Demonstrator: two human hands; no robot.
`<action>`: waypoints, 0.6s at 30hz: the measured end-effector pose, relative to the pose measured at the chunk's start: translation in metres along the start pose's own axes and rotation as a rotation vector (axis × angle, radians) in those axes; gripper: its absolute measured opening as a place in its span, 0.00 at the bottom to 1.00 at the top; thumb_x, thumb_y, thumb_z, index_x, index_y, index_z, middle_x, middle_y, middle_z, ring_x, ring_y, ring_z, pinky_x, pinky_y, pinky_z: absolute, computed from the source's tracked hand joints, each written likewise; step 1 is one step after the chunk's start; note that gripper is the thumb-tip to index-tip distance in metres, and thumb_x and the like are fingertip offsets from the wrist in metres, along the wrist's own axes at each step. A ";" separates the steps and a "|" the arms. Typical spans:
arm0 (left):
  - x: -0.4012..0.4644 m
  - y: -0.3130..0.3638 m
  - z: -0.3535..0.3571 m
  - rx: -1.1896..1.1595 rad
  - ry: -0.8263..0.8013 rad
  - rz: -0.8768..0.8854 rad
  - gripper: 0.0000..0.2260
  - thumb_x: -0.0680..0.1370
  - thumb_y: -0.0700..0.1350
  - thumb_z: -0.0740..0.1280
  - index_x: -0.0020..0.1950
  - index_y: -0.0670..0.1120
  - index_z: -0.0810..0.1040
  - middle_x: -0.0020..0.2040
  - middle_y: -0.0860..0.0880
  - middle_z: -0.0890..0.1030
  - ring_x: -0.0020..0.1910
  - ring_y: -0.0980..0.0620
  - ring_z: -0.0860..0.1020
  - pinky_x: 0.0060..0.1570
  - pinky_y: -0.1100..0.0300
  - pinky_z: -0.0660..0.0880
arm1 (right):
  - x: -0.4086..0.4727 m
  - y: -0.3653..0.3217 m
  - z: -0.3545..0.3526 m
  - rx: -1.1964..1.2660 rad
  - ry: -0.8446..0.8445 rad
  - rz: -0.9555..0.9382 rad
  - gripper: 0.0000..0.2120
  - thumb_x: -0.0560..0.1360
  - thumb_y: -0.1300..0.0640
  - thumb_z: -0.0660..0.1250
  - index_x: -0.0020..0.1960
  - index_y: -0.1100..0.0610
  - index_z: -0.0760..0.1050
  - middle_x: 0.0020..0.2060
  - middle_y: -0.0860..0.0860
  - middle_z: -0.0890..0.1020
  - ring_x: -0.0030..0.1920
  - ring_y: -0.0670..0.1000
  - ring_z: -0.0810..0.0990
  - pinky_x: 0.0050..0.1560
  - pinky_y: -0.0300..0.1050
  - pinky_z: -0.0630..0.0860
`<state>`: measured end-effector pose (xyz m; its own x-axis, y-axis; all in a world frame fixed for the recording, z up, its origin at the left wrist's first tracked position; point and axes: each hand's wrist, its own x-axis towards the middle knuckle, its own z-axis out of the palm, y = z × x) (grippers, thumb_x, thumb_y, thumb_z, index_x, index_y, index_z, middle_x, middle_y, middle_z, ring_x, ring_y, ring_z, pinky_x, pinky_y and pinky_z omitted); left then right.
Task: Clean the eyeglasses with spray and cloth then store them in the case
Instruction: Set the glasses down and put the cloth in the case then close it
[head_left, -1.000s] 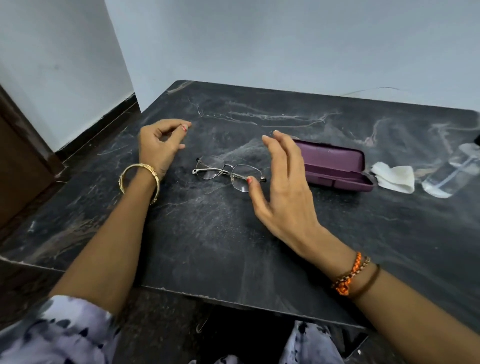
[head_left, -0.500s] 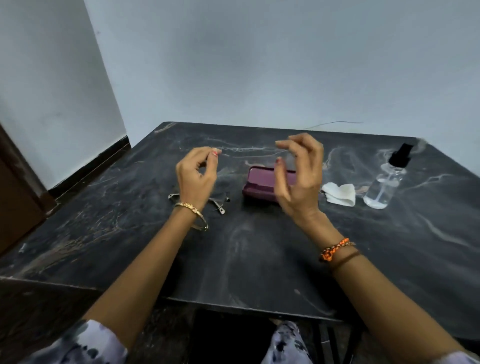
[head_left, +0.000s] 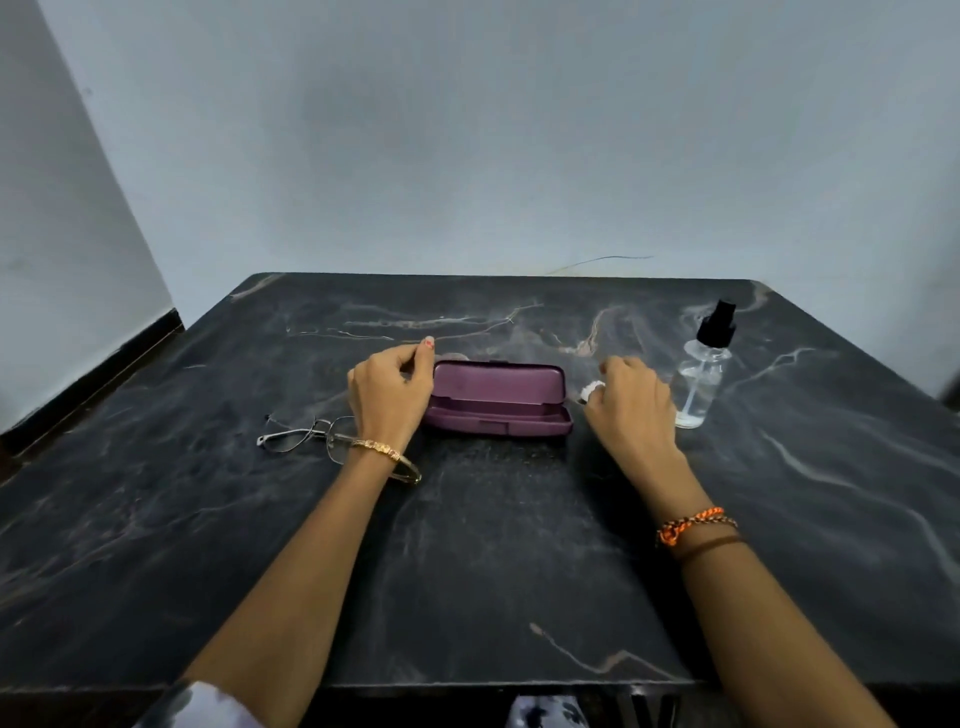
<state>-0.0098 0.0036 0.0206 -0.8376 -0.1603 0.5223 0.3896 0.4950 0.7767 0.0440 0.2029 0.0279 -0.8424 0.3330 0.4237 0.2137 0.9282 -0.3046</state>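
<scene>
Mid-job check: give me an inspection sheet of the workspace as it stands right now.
Surface: dark marble table, dry as far as visible.
Job's things: eyeglasses lie on the table, partly under the left wrist; purple case open, empty; spray bottle upright; white cloth mostly hidden by the right hand.
Clutter: nothing seen.
Hands: left hand at the case's left end; right hand on the cloth, grip unclear.
Cables: thin wire behind the table.
Surroundings: plain walls.

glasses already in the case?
No, the eyeglasses lie on the table left of the open, empty purple case.
</scene>
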 end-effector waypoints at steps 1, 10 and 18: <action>0.000 0.000 0.000 0.022 -0.001 0.014 0.16 0.76 0.48 0.63 0.28 0.47 0.77 0.23 0.47 0.75 0.24 0.43 0.73 0.41 0.51 0.76 | 0.001 0.000 0.001 -0.006 -0.012 0.010 0.10 0.73 0.67 0.57 0.52 0.67 0.72 0.52 0.64 0.77 0.51 0.65 0.75 0.47 0.53 0.70; -0.004 0.005 0.002 0.158 -0.044 0.104 0.11 0.75 0.47 0.64 0.41 0.43 0.83 0.32 0.45 0.83 0.26 0.50 0.72 0.42 0.53 0.74 | 0.003 0.009 0.009 -0.058 -0.094 0.091 0.10 0.72 0.68 0.57 0.52 0.67 0.70 0.54 0.64 0.75 0.53 0.67 0.74 0.40 0.48 0.63; -0.009 0.006 0.006 0.183 -0.089 0.137 0.10 0.75 0.47 0.64 0.44 0.43 0.82 0.38 0.43 0.84 0.38 0.44 0.80 0.46 0.49 0.76 | 0.004 0.014 0.011 -0.014 -0.060 0.109 0.15 0.71 0.72 0.59 0.58 0.65 0.69 0.57 0.64 0.73 0.54 0.66 0.73 0.42 0.50 0.65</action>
<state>-0.0019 0.0137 0.0184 -0.8151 -0.0093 0.5793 0.4329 0.6547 0.6196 0.0377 0.2150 0.0159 -0.8420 0.4215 0.3367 0.3117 0.8895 -0.3340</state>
